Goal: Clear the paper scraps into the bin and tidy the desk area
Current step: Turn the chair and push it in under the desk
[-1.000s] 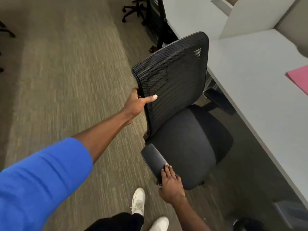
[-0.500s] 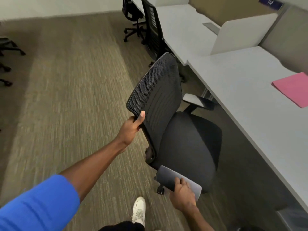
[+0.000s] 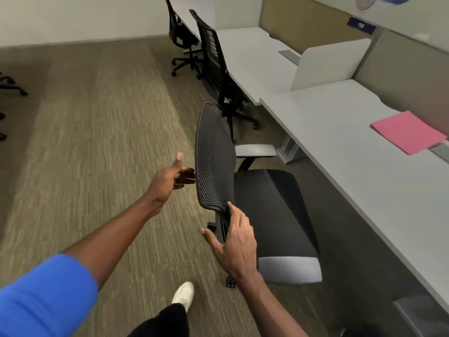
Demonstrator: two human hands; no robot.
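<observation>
A black mesh-backed office chair (image 3: 267, 203) stands on the carpet facing the white desk (image 3: 340, 147), its seat pointing under the desk edge. My left hand (image 3: 173, 177) is open, fingers spread, just behind the chair's backrest with its fingertips at the mesh edge. My right hand (image 3: 234, 244) is open too, resting against the lower side of the backrest near the grey armrest (image 3: 289, 268). A pink paper folder (image 3: 408, 132) lies on the desk at the right. No paper scraps or bin show in view.
A second black chair (image 3: 216, 66) stands at the neighbouring desk beyond, and a third (image 3: 182, 37) farther back. A white divider panel (image 3: 330, 64) separates the desks. Chair bases sit at the far left edge. Carpeted floor stretches to the left.
The chair has turned so its seat faces the desk. My left hand let go of the backrest's top edge and opened. My right hand left the armrest and moved up to the backrest.
</observation>
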